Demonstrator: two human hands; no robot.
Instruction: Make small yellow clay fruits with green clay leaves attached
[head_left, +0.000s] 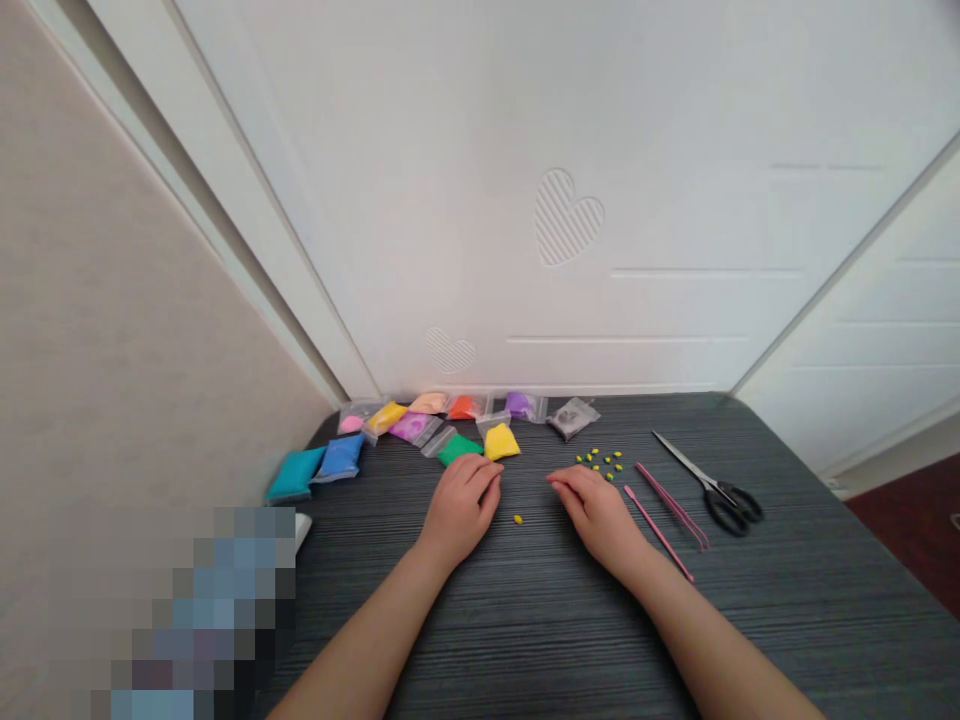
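Observation:
On the dark table my left hand [463, 503] is curled, its fingertips close to the thumb beside the green clay bag [457, 449] and the yellow clay bag [501, 441]. Facing it, my right hand [596, 508] has thumb and fingers drawn together; whatever may be between the tips is too small to make out. One small yellow piece [518, 519] lies on the table between the hands, touched by neither. Just beyond my right hand are several tiny yellow-and-green pieces [597, 460].
Right of my hand lie a pink stick tool [658, 533], pink tweezers [673, 506] and black-handled scissors [721, 492]. Several colored clay bags, among them blue [340, 457], teal [296, 474], purple [519, 405] and grey [574, 419], line the back and left. A white panel [480, 250] rises behind.

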